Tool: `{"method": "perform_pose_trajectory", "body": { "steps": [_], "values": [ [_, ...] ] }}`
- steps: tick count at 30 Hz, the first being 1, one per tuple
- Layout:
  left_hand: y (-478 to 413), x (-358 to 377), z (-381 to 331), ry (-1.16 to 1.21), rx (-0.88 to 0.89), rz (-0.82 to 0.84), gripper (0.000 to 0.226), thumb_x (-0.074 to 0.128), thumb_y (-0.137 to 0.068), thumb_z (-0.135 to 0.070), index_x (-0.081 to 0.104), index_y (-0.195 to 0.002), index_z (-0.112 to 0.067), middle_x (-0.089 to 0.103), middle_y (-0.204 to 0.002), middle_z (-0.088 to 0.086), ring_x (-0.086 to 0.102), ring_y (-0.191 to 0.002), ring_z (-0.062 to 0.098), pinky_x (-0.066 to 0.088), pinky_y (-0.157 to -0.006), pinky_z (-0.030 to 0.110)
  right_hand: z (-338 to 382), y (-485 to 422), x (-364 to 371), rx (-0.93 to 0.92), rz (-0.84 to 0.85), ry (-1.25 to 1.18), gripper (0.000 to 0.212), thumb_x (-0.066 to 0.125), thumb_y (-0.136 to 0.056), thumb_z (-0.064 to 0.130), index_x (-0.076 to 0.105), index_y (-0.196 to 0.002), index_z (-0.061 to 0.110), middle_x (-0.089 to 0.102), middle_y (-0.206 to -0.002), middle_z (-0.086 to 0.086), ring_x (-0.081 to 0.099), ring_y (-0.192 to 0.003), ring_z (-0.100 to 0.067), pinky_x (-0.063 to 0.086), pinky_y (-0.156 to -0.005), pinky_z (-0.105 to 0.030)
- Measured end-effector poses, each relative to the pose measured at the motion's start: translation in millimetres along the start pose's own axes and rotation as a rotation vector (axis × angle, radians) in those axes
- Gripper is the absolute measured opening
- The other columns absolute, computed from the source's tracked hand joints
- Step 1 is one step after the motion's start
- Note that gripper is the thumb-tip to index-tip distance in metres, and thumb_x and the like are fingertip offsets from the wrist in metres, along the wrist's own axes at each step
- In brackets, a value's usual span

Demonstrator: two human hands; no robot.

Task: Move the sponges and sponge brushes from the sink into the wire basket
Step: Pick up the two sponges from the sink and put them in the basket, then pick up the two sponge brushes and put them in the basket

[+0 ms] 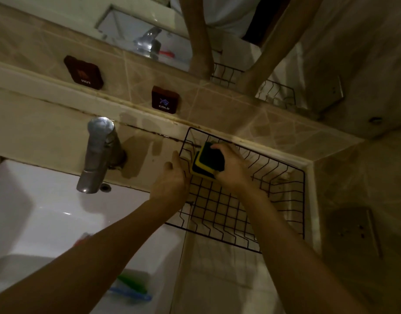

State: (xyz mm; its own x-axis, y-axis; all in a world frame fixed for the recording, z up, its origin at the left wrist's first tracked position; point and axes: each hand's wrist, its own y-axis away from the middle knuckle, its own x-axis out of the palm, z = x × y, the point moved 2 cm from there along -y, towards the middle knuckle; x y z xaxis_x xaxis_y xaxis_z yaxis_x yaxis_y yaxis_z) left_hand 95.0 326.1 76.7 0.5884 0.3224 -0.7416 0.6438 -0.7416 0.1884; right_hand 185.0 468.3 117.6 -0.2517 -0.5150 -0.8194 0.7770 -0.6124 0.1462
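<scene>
Right hand [229, 168] grips stacked yellow-green sponges [207, 163] over basket [283, 177], far-left corner. Left hand [172, 180] open, fingers against basket's left rim. Green and blue brushes [132, 287] lie in sink [36, 211].

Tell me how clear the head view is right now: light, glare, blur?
Head view: dim, warm light overall; glare spot on the chrome tap; white sink basin brightest; wide-angle bending at edges; green and blue brush handles in the sink look blurred; yellow-and-dark-green sponges over the black wire basket stay readable.
</scene>
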Motion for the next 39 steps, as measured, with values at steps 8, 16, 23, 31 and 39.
{"method": "perform_pose_trajectory", "body": {
  "steps": [8,16,23,31,39],
  "values": [
    [-7,2,-1,-0.008,-0.033,0.081,0.078,0.055,-0.087,-0.003,0.006,-0.149,-0.001,0.052,-0.120,0.024,0.062,-0.086,0.035,0.055,-0.073,0.041,-8,-7,28,-0.031,0.054,0.164,0.066,0.070,-0.066,-0.001,0.051,-0.128,0.011,0.050,-0.129,-0.017,0.046,-0.117,-0.035,0.044,-0.097,-0.040],
    [42,-43,44,0.330,-0.035,-0.039,0.040,0.046,-0.094,-0.038,0.048,-0.119,-0.007,0.059,-0.112,0.014,0.061,-0.100,0.032,0.049,-0.083,0.038,50,44,11,0.029,-0.176,-0.159,0.040,0.065,-0.075,0.018,0.056,-0.114,0.025,0.055,-0.116,-0.001,0.055,-0.106,-0.018,0.049,-0.087,-0.029],
    [155,-52,154,0.957,-0.959,0.084,0.020,0.039,-0.092,-0.005,0.053,-0.078,-0.004,0.049,-0.060,0.016,0.046,-0.035,0.017,0.038,-0.035,0.020,106,142,131,0.131,0.272,-0.339,0.012,0.058,-0.085,0.026,0.066,-0.093,0.031,0.073,-0.086,0.002,0.067,-0.073,-0.014,0.058,-0.065,-0.031],
    [200,-13,190,1.106,-1.411,0.182,0.017,0.044,-0.092,-0.007,0.044,-0.075,-0.005,0.040,-0.078,0.014,0.048,-0.069,0.027,0.053,-0.081,0.042,86,160,250,0.226,0.617,-0.178,0.026,0.060,-0.082,0.008,0.063,-0.104,-0.004,0.067,-0.107,-0.024,0.061,-0.098,-0.038,0.052,-0.083,-0.042],
    [180,21,185,1.447,-1.516,0.167,0.033,0.036,-0.096,-0.009,0.055,-0.070,-0.003,0.062,-0.048,0.017,0.063,-0.054,0.030,0.051,-0.075,0.043,81,158,296,0.247,0.790,-0.013,0.010,0.059,-0.079,0.015,0.056,-0.070,0.014,0.068,-0.086,-0.021,0.064,-0.081,-0.031,0.035,-0.063,-0.026]
  ]
}}
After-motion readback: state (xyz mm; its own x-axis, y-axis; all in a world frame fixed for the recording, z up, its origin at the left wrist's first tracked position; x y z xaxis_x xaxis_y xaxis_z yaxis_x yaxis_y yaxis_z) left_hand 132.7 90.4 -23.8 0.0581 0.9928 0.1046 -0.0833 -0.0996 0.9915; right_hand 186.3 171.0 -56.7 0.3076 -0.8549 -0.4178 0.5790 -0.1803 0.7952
